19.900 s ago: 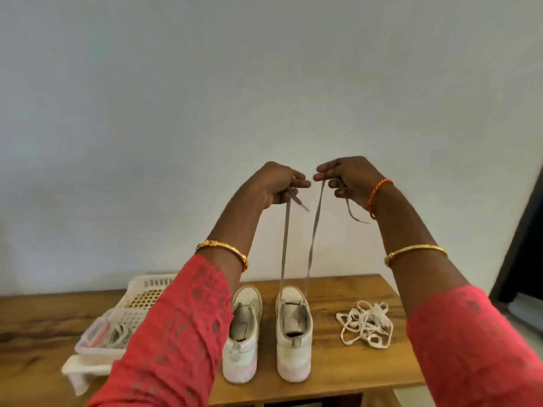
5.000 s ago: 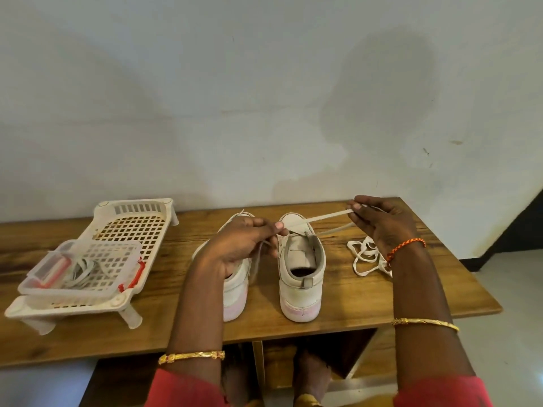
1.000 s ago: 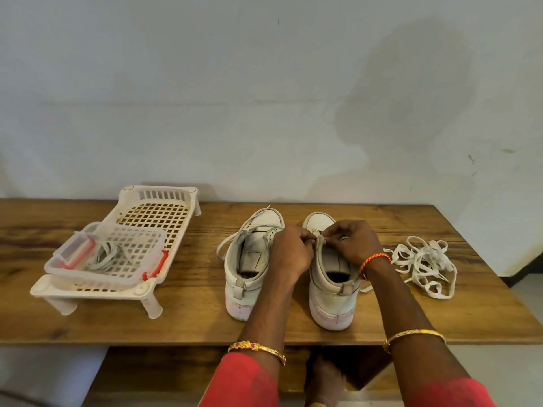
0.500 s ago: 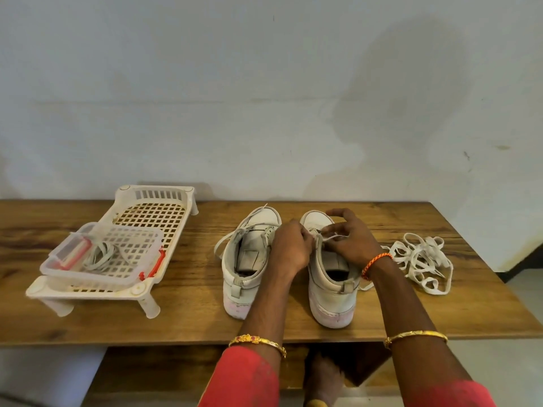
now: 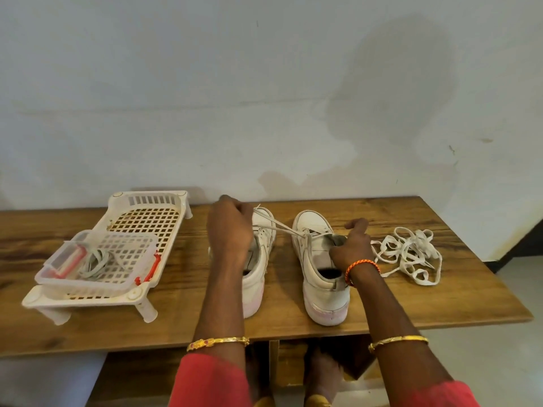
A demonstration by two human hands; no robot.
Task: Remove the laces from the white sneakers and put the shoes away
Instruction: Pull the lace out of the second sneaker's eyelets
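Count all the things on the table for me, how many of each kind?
White sneakers: 2, the left one and the right one
Loose lace piles: 1
White plastic racks: 1
Clear boxes: 1
Total: 5

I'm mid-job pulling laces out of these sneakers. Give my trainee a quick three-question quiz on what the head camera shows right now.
1. True or false: the left hand pulls a lace running from the right sneaker.
2. Where does the loose lace pile lie? A) in the white rack B) on the table right of the right sneaker C) inside the left sneaker
3. Fill in: the right hand rests on the right sneaker's ____.

Key: 1 true; 2 B; 3 tongue area, by the opening.
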